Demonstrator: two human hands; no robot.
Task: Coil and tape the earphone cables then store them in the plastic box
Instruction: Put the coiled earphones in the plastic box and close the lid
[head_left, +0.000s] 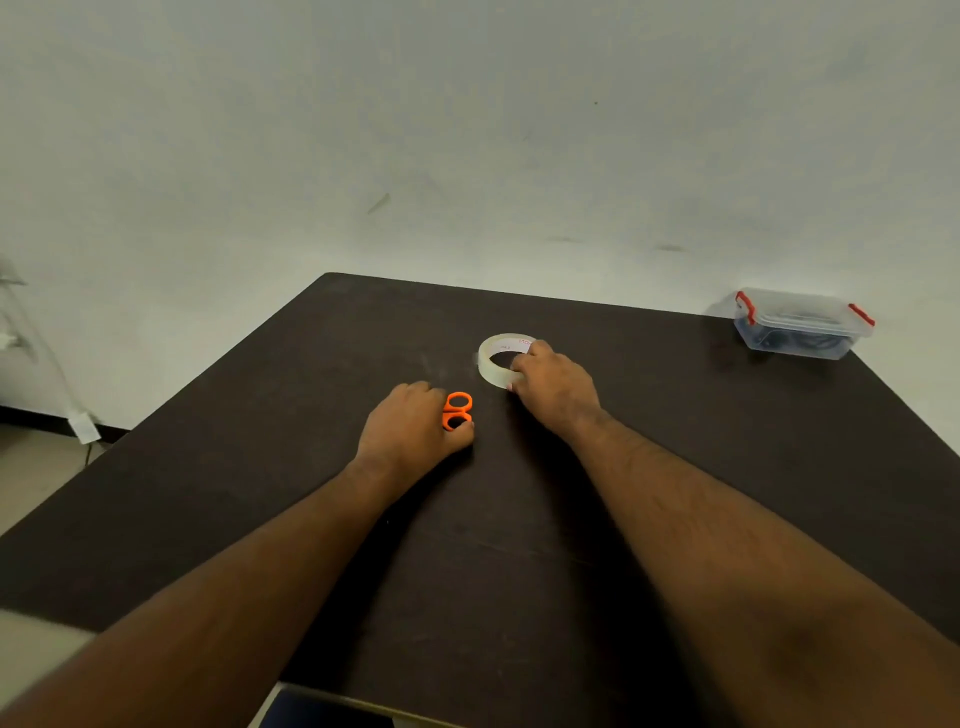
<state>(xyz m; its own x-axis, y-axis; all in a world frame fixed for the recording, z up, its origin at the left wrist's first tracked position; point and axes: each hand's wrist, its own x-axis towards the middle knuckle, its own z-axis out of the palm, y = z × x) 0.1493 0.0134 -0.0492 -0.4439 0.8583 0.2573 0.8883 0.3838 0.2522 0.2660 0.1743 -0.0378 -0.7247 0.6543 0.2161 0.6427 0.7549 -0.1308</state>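
Note:
A roll of clear tape lies flat near the middle of the dark table. My right hand grips its near right rim. Orange-handled scissors lie just left of the roll; only the two handle loops show. My left hand covers the rest of the scissors, thumb against the lower loop. A clear plastic box with red clips and its lid on stands at the far right corner, with dark coiled cables inside.
A pale wall rises behind the table's far edge. The floor drops away past the left edge, where a white cable and tag hang. Bare tabletop lies between my hands and the box.

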